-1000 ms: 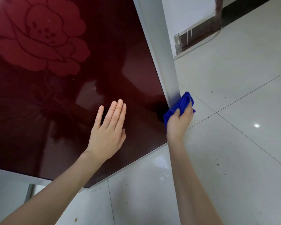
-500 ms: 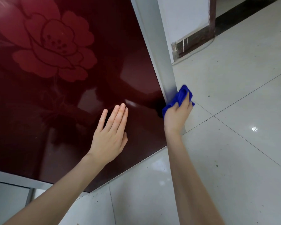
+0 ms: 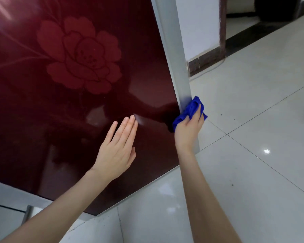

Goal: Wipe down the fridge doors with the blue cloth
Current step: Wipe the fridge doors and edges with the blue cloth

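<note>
The dark red glossy fridge door [image 3: 42,120], printed with a large flower, fills the left of the head view. Its grey side edge [image 3: 174,50] runs down the right. My right hand [image 3: 188,130] grips the bunched blue cloth [image 3: 191,109] and presses it against the lower part of that grey edge. My left hand [image 3: 118,148] lies flat on the red door front with straight fingers, low and left of the cloth.
A white tiled floor [image 3: 253,155] spreads to the right and below. A white wall [image 3: 197,23] with a dark skirting and a doorway stands behind the fridge at the upper right. The fridge's grey base [image 3: 11,193] shows at the lower left.
My right hand has slid the blue cloth a little up the grey edge. The view has tilted up, so the flower sits lower in the frame. My left hand stays flat on the door.
</note>
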